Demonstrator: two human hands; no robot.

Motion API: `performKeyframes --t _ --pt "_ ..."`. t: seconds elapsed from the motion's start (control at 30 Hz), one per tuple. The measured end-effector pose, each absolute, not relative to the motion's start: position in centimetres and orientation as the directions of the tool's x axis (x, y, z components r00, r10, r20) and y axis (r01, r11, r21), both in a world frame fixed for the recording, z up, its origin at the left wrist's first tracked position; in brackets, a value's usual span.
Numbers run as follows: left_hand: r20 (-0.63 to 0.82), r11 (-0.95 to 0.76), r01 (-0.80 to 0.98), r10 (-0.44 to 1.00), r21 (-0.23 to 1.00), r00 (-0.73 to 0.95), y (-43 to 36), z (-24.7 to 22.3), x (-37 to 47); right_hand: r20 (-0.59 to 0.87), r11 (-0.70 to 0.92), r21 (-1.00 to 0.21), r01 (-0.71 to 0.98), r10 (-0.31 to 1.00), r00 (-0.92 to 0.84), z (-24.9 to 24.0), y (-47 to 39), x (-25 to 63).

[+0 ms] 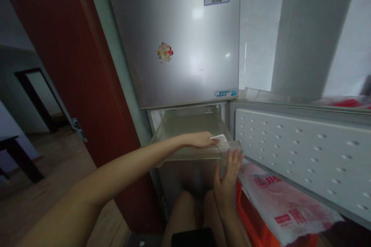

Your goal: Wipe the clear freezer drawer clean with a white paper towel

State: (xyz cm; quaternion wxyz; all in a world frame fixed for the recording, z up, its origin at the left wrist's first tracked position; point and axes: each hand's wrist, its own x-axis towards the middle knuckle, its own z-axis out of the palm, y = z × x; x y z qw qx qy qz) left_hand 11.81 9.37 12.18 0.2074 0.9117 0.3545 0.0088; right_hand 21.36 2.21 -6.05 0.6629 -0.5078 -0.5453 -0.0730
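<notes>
A clear plastic freezer drawer (188, 155) is pulled part way out of the lower compartment of a silver refrigerator (185, 73). My left hand (199, 139) reaches across it to the right end of the front rim. Its fingers are closed on a folded white tissue (219, 137), pressed to the rim. Close by, my right hand (228, 179) is upright at the drawer's right front corner, fingers stretched and thumb apart. A ring shows on one finger. The right hand appears to steady the drawer front and holds nothing.
On the right, the lower refrigerator door (290, 142) hangs wide open. Below it a red-printed white plastic bag (290, 204) lies over an orange crate (255, 216). A dark red wooden door (95, 96) stands at the left. My knees (185, 208) are close beneath the drawer.
</notes>
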Motion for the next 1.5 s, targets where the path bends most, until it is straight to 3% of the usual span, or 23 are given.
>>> performKeyframes --t 0.33,0.83,1.07,1.27,1.5 --pt "-0.151 -0.635 0.686 0.685 0.355 0.713 8.7 12.6 9.8 0.803 0.453 -0.586 0.672 0.438 0.404 -6.3 2.4 21.3" --pt "-0.356 -0.364 0.871 0.807 0.329 0.472 7.4 14.8 -2.4 0.791 0.435 -0.597 0.674 0.459 0.405 -6.0 2.2 21.2" --pt "-0.327 -0.438 0.846 0.786 0.303 0.524 7.9 15.1 2.2 0.787 0.445 -0.602 0.663 0.467 0.402 -6.1 2.2 21.2" --pt "-0.252 -0.658 0.745 0.707 0.110 0.661 8.5 14.4 8.7 0.795 0.457 -0.593 0.663 0.463 0.393 -6.2 2.2 21.4" --pt "-0.237 -0.714 0.700 0.679 0.008 0.695 7.9 14.3 14.0 0.793 0.462 -0.597 0.656 0.465 0.394 -6.1 2.1 21.4"
